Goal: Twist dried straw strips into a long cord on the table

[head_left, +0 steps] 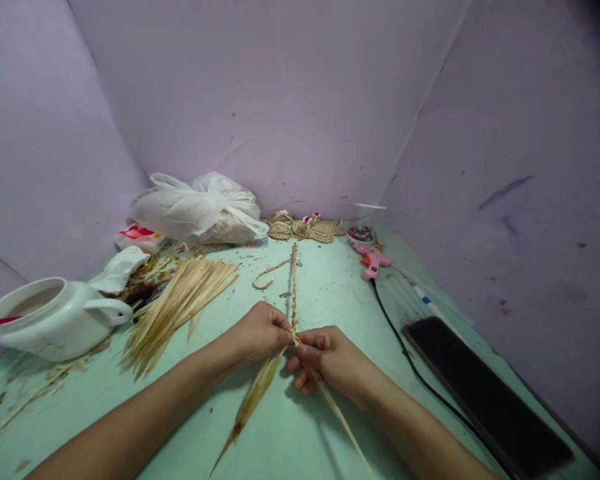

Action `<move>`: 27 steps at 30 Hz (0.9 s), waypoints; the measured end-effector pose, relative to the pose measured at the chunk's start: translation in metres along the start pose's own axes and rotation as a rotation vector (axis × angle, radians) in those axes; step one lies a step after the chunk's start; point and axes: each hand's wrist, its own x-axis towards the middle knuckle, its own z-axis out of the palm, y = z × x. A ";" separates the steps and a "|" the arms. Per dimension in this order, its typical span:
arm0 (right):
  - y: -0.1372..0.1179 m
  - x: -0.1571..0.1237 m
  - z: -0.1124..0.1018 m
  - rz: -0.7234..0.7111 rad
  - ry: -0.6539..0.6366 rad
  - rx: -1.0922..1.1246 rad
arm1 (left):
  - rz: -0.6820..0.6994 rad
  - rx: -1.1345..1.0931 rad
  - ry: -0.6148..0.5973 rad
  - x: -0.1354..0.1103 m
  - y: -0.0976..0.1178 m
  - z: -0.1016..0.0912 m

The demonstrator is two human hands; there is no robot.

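Note:
A thin braid of dried plant fibre [294,287] runs away from me along the green table, its near end between my hands. My left hand [267,331] is closed, pinching the braid where its loose strands part. A broad dried leaf strip [255,400] hangs from there toward the lower left. Close beside it, my right hand [327,357] pinches a narrower strip [337,410] that trails to the lower right. The fingertips of both hands nearly meet at the braid's end. A curled end of cord [265,275] lies just left of the braid.
Left are a bundle of dried strips [180,307], a white pot [75,327] and a white plastic bag [200,210]. Woven pieces [320,230] lie at the back. A pink glue gun [375,261], its black cable [400,343] and a dark phone-like slab [480,393] are right.

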 end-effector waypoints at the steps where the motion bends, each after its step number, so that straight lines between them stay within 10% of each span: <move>1: 0.000 -0.001 -0.001 0.001 -0.001 -0.018 | 0.001 -0.001 -0.003 0.000 0.000 0.000; 27: 0.006 -0.004 -0.012 0.007 -0.056 -0.228 | 0.006 0.008 -0.038 0.004 -0.005 0.003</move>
